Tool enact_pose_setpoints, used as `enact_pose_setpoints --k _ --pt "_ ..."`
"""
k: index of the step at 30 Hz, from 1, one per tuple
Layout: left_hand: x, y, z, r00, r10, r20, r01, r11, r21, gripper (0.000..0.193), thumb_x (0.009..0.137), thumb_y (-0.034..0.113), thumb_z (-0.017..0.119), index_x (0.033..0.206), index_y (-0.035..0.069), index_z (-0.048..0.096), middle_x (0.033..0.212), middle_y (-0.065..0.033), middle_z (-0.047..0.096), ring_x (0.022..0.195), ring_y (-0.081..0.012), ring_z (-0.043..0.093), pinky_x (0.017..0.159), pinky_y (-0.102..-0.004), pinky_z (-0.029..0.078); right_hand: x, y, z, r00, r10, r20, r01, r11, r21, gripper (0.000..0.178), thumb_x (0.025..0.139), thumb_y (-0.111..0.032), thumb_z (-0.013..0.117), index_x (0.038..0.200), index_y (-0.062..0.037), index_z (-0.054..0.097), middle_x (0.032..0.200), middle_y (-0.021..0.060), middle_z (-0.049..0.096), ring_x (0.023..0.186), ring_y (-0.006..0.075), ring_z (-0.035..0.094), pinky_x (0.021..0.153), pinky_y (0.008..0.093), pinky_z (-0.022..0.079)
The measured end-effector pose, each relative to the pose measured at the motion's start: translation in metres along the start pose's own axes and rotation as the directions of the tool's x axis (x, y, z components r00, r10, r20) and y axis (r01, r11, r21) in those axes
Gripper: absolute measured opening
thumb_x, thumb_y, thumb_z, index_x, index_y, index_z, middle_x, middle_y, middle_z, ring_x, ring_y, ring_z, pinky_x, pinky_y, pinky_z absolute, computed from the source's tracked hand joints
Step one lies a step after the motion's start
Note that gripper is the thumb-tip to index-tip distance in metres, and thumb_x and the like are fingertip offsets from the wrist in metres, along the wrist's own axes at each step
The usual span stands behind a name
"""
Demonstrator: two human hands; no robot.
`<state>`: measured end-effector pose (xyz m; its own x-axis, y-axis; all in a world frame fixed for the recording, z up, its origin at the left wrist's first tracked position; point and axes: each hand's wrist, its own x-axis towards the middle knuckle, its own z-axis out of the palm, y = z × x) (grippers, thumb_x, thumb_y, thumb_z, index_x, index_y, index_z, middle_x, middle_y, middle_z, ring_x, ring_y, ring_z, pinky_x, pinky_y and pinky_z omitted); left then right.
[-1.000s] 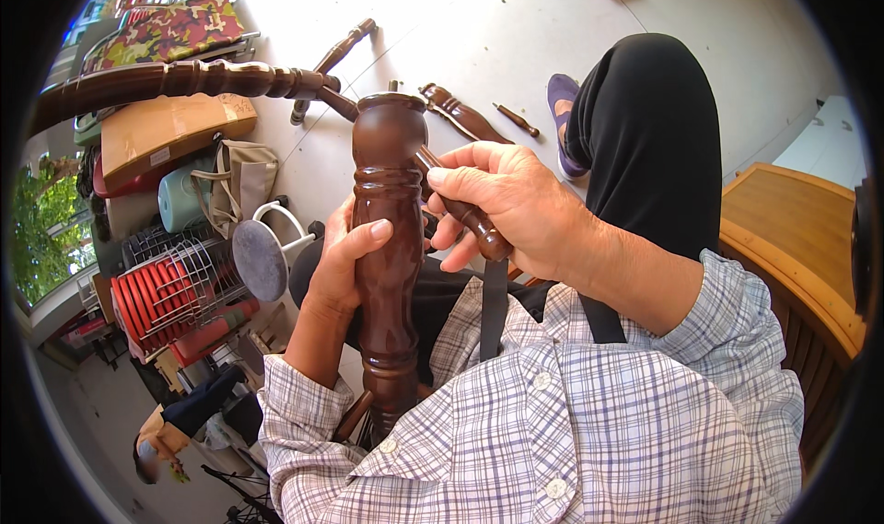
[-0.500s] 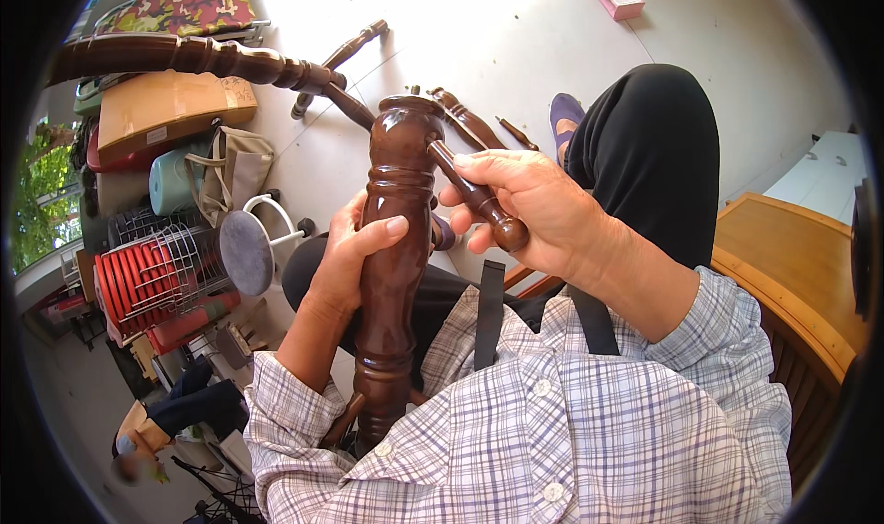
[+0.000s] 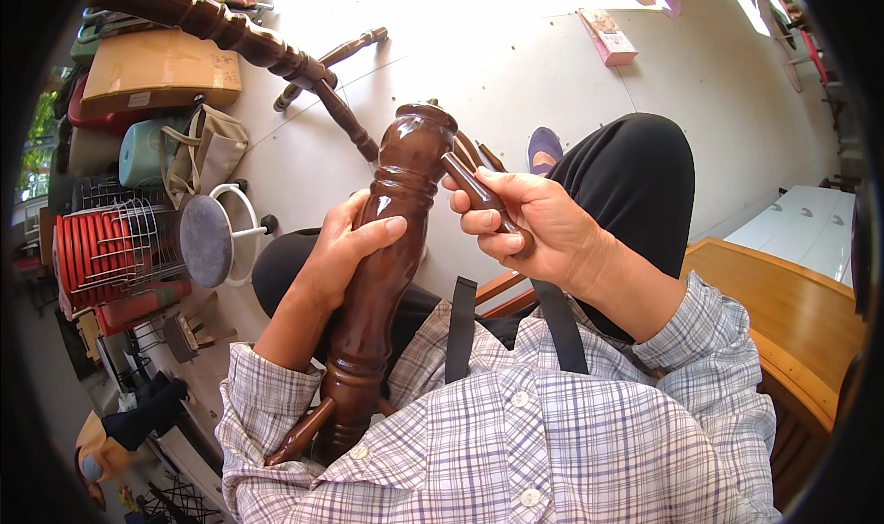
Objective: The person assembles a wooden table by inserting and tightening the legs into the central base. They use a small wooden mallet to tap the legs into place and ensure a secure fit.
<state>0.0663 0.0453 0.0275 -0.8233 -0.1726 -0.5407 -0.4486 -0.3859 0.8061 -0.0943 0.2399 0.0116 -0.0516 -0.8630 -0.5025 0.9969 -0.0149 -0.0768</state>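
While the left hand (image 3: 343,257) wraps around the upright turned wooden leg (image 3: 387,266), the right hand (image 3: 534,225) just beside it grips a slim dark wooden rod (image 3: 474,188) touching the leg's top.

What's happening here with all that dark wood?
A seated person in a checked shirt steadies a thick turned wooden leg upright with the left hand. The right hand grips a thin dark wooden rod whose end touches the leg near its top. More turned wooden pieces lie on the pale floor ahead.
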Motion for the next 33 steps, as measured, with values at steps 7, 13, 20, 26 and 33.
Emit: enact_pose_setpoints --k 7,13,20,26,33 --pt "0.002 -0.001 0.001 0.999 -0.034 0.0 0.034 0.999 0.002 0.05 0.087 0.027 0.075 0.124 -0.002 0.057 0.101 -0.0095 0.068 0.083 -0.0148 0.067 0.076 -0.0284 0.057 -0.003 -0.003 0.016 0.962 -0.186 -0.202 0.055 0.851 -0.523 0.031 0.11 -0.03 0.05 0.114 0.0002 0.055 0.087 0.0091 0.068 0.06 0.0108 0.066 0.04 0.0193 0.051" --pt "0.001 0.0 0.001 1.0 -0.018 0.001 0.018 0.999 0.032 0.051 0.087 0.028 0.076 0.124 -0.002 0.056 0.1 -0.0096 0.067 0.083 -0.0143 0.067 0.075 -0.028 0.058 -0.004 -0.001 0.018 0.896 -0.415 -0.156 0.069 0.478 -0.876 0.038 0.099 -0.033 0.073 0.101 0.0018 0.056 0.063 0.0067 0.065 0.038 0.0092 0.058 0.034 0.0194 0.046" --pt "0.003 -0.001 0.004 1.0 0.011 -0.019 -0.009 0.993 0.119 0.058 0.088 0.038 0.07 0.126 -0.004 0.057 0.099 -0.0139 0.07 0.081 -0.0168 0.068 0.073 -0.0281 0.056 -0.002 -0.008 0.009 0.952 -0.221 -0.21 0.023 0.74 -0.673 0.029 0.104 -0.029 0.065 0.1 -0.0007 0.061 0.071 0.0066 0.068 0.046 0.0093 0.062 0.038 0.0197 0.048" --pt "0.003 0.0 0.004 0.999 -0.003 -0.037 0.007 0.993 0.119 0.058 0.088 0.036 0.071 0.126 -0.005 0.057 0.101 -0.0133 0.07 0.081 -0.017 0.069 0.073 -0.0285 0.057 0.005 -0.006 -0.002 0.993 0.021 -0.115 -0.043 0.98 -0.196 0.034 0.111 -0.03 0.046 0.112 0.0009 0.06 0.086 0.0062 0.068 0.06 0.0075 0.063 0.045 0.0195 0.051" --pt "0.006 -0.004 0.004 1.0 0.015 -0.013 -0.013 0.995 0.104 0.058 0.089 0.037 0.071 0.126 -0.006 0.057 0.1 -0.013 0.07 0.08 -0.0166 0.069 0.072 -0.0279 0.057 0.002 -0.005 0.006 0.955 -0.178 -0.237 0.024 0.843 -0.538 0.038 0.109 -0.035 0.052 0.108 0.0027 0.058 0.081 0.0092 0.067 0.053 0.0098 0.064 0.04 0.0204 0.051"
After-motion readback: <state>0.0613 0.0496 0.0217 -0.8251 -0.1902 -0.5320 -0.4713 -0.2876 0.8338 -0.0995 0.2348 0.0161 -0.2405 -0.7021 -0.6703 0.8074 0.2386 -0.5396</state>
